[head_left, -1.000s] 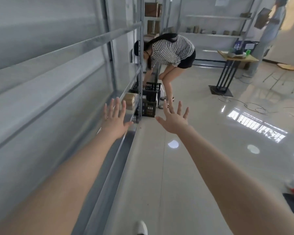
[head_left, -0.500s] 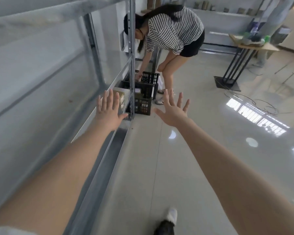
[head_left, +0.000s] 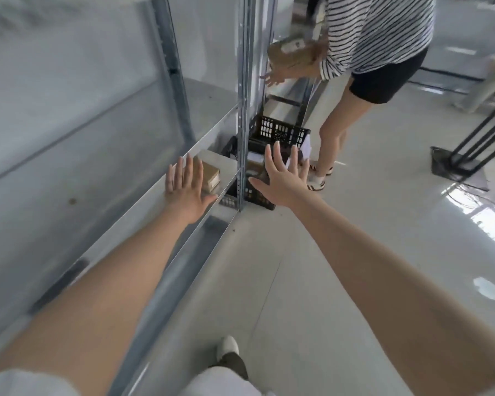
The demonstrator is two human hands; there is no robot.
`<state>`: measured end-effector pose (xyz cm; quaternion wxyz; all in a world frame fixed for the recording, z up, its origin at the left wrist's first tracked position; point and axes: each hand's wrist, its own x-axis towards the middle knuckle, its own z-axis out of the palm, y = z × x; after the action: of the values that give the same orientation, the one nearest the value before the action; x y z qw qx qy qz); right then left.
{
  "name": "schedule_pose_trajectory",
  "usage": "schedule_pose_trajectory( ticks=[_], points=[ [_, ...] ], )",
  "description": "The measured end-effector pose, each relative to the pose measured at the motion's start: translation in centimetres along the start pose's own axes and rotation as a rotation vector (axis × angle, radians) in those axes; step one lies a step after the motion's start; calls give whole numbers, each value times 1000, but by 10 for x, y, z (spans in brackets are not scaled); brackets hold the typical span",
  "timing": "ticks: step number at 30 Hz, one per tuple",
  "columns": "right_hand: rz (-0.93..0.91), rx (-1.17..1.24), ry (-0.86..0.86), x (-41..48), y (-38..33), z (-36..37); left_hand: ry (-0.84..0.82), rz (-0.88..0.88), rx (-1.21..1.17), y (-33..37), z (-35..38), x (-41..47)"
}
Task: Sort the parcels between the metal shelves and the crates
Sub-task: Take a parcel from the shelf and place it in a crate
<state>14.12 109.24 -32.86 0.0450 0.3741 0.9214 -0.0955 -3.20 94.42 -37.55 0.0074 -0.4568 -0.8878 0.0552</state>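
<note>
Both arms reach out, left hand (head_left: 185, 187) and right hand (head_left: 283, 178) spread empty, toward shelf parcels (head_left: 210, 175) and black crates (head_left: 279, 132)

- We can't read any text, brand, number or sign in this frame.
- The pale label (head_left: 291, 48) on the brown parcel (head_left: 295, 60) carried by the person in the striped top (head_left: 377, 30) is motion-blurred, and its print is illegible.
- The cardboard parcel on the shelf (head_left: 210, 174) has a light strip along its side. It's too small for us to tell whether it carries print.
- We can't make out any marking on the mesh walls of the black crate (head_left: 280, 132).
</note>
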Motion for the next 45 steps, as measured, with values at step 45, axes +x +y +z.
schedule_pose_trajectory(
  ticks=[45],
  points=[
    [-425, 688, -807, 580, 18, 363, 170, -1383, -1485, 21, 445, 393]
  ],
)
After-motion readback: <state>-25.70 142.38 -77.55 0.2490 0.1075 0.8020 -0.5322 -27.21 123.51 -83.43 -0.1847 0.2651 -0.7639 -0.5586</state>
